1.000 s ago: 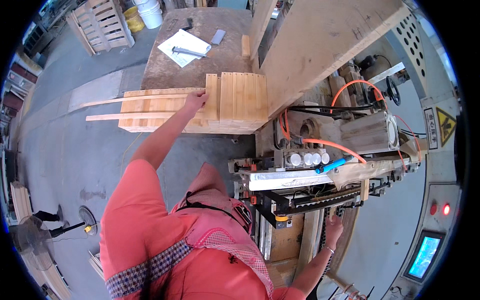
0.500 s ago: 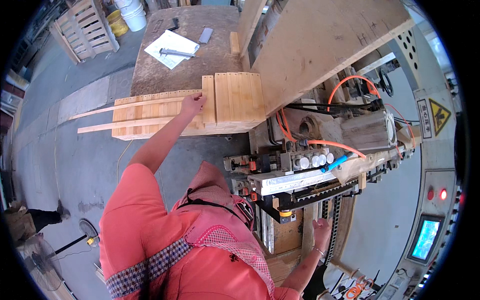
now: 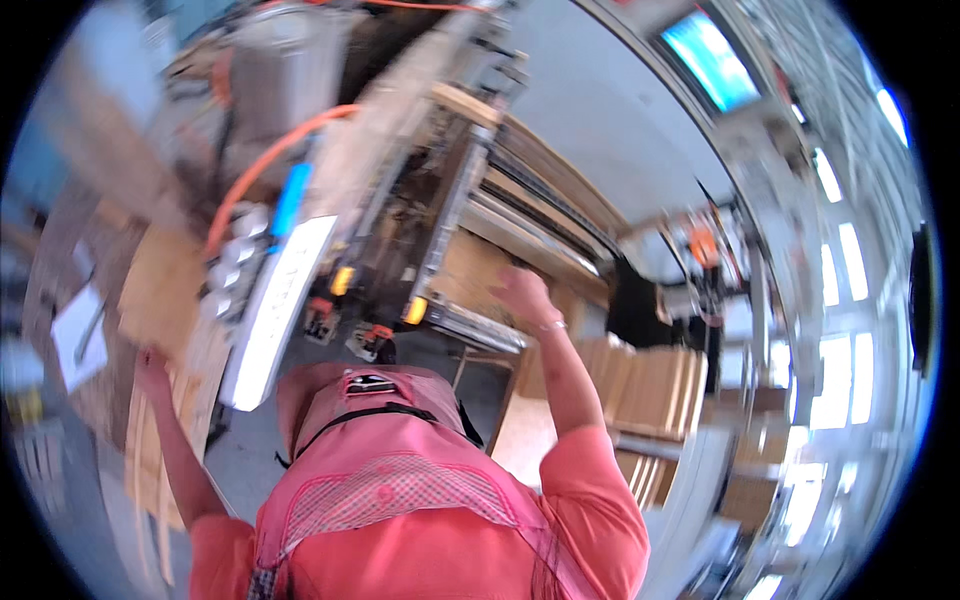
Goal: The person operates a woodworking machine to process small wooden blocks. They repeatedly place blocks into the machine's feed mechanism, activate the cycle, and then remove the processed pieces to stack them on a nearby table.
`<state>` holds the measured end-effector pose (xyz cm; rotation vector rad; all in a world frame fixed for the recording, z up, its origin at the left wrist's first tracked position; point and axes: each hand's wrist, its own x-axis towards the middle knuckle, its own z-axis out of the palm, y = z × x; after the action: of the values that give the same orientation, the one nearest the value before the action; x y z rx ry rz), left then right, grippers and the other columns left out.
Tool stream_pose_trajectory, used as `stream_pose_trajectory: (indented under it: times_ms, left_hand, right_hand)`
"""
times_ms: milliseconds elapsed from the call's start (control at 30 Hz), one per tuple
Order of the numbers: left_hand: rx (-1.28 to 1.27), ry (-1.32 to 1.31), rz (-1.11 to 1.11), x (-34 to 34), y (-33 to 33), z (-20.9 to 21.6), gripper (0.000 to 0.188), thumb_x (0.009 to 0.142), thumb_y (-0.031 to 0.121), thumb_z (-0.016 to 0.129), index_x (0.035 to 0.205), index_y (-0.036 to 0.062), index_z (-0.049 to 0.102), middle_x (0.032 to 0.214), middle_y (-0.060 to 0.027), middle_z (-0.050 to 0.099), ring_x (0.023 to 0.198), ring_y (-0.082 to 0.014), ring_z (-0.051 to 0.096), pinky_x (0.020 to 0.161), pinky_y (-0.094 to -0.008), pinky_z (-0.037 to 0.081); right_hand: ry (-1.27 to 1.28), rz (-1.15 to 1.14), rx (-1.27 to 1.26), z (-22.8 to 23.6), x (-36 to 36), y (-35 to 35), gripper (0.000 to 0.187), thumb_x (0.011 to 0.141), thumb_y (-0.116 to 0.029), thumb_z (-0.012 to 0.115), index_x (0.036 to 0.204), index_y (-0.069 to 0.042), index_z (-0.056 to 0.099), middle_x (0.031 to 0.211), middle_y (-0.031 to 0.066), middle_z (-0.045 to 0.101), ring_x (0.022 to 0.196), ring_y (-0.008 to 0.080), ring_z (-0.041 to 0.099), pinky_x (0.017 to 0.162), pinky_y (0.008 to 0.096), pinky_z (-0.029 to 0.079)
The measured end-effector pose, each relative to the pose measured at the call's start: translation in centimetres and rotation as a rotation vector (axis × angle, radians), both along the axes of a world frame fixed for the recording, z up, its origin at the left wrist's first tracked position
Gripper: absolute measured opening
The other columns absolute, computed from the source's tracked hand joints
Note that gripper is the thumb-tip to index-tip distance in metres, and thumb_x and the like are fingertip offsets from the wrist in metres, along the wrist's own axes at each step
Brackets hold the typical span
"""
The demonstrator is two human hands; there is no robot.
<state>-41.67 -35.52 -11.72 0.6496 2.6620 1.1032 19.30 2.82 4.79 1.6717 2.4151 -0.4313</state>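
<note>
We are standing between stacked wood and a machine, our left hand point(image 3: 152, 368) lying at the edge of a stack of flat, pale wooden slats point(image 3: 163, 290) at the far left, with long, thin, pale wooden strips point(image 3: 165, 500) running off below it; blur is hiding those fingers, so we cannot tell whether they are gripping anything. Our right hand point(image 3: 525, 297) is showing spread, released fingers, seemingly empty, over the flat, brown wooden bed point(image 3: 475, 270) of the machine; whether it is touching, we cannot tell. Beyond the right forearm, tan, straight-edged wooden boards point(image 3: 655, 395) are standing packed side by side. As we are judging it, we are working best by looking left before tightening on a slat, since the loose strips are lying close and could be sliding with it. On the right, we are being wise in giving the long, black, chain-like rails point(image 3: 550, 210) and the yellow, round-ended fitting point(image 3: 415, 310) room, and in minding that the thin, pale wristband point(image 3: 552, 325) is not catching.
</note>
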Motion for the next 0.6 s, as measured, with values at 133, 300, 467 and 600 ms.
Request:
stream_pose_trajectory:
  times_ms: [133,300,467,600]
  left_hand:
    - [-0.159,0.04,-0.003,1.0,1.3,3.5,0.034,0.091,0.03,0.046,0.103,0.0,0.057,0.084,-0.0129,0.062,0.07,-0.0214,0.058,0.063,-0.0351,0.045]
    - [-0.003,0.374,0.086,3.8,1.8,8.1,0.035,0.091,0.023,0.05,0.12,0.0033,0.052,0.099,-0.0146,0.058,0.081,-0.0169,0.054,0.069,-0.03,0.045]
    - [0.356,0.198,-0.165,9.3,4.5,9.1,0.036,0.09,0.02,0.051,0.123,0.0045,0.05,0.108,-0.0126,0.056,0.09,-0.0214,0.055,0.074,-0.0315,0.045]
    - [0.246,0.455,-0.396,14.4,4.0,2.8,0.041,0.081,0.006,0.057,0.121,-0.0014,0.05,0.113,-0.013,0.058,0.099,-0.0224,0.055,0.086,-0.0337,0.043]
  right_hand:
    - [0.122,-0.062,0.126,0.2,3.0,-2.7,0.035,0.073,-0.039,0.064,0.091,-0.009,0.064,0.09,0.0161,0.064,0.087,0.0337,0.06,0.075,0.0431,0.048]
    - [0.015,-0.301,0.26,1.9,6.7,-5.8,0.027,0.073,-0.035,0.063,0.079,-0.009,0.063,0.08,0.0155,0.064,0.079,0.0352,0.061,0.069,0.0438,0.048]
    - [-0.289,-0.602,0.536,4.2,14.3,-9.0,0.02,0.075,-0.027,0.063,0.077,-0.007,0.062,0.085,0.0151,0.064,0.078,0.0304,0.063,0.067,0.0411,0.051]
    - [-0.447,-0.824,0.41,5.5,18.2,-11.0,0.037,0.074,-0.039,0.065,0.086,-0.004,0.066,0.091,0.0167,0.065,0.088,0.0311,0.063,0.075,0.0404,0.051]
